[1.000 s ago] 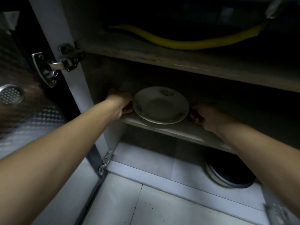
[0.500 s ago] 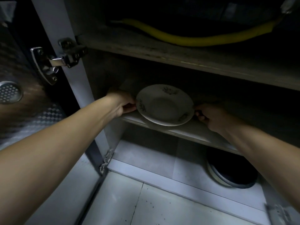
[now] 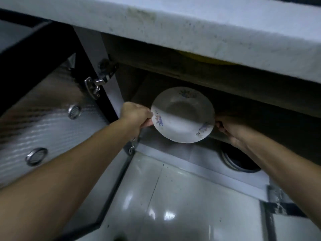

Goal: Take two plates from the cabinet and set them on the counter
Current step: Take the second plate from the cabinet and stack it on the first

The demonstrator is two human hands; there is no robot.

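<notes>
A pale speckled counter [image 3: 199, 25] juts out overhead, its edge stained, and beneath it the cabinet [image 3: 173, 73] stands open and dim. The floor below the hands is glossy white tile [image 3: 182, 206] catching a few glints of light. The open door [image 3: 43, 122], left of the left fingers, carries two round metal vents and a steel hinge [image 3: 94, 85].

One white plate [image 3: 183, 114] with small painted motifs is in sight, tilted toward the viewer at the cabinet mouth; whether another lies under it I cannot tell. The left hand [image 3: 136, 116] pinches its left rim, the right hand [image 3: 229, 128] clasps its right rim. One dark round pan [image 3: 239, 161] sits below the right fingers.
</notes>
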